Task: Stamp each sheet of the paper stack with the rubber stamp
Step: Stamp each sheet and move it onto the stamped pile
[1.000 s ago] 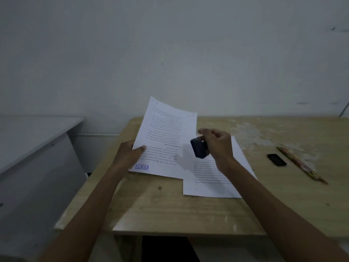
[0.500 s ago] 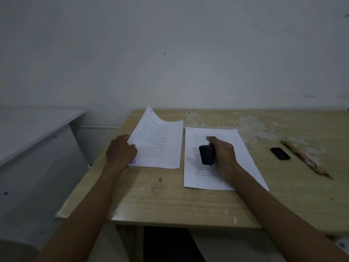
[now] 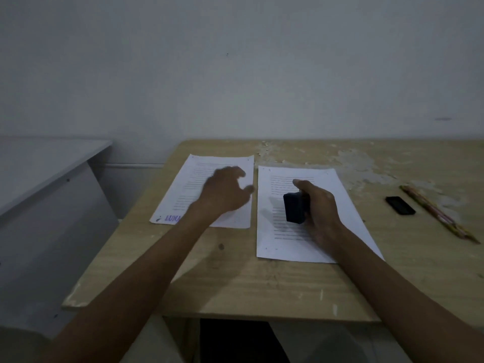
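Comparing: since a second ago we have laid the stamped sheet (image 3: 209, 189) flat, far left.
Left hand (image 3: 225, 195): fingers spread, empty, crossing right.
Right hand (image 3: 318, 208): gripping the rubber stamp (image 3: 294, 208) above the paper stack (image 3: 303, 213) (top sheet unstamped, next).

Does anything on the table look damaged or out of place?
Yes. The table top is worn: pale, flaky patches run along its far edge, beyond the right sheet, and its near left corner is chipped. Both sheets lie flat; the left sheet sits slightly skewed.
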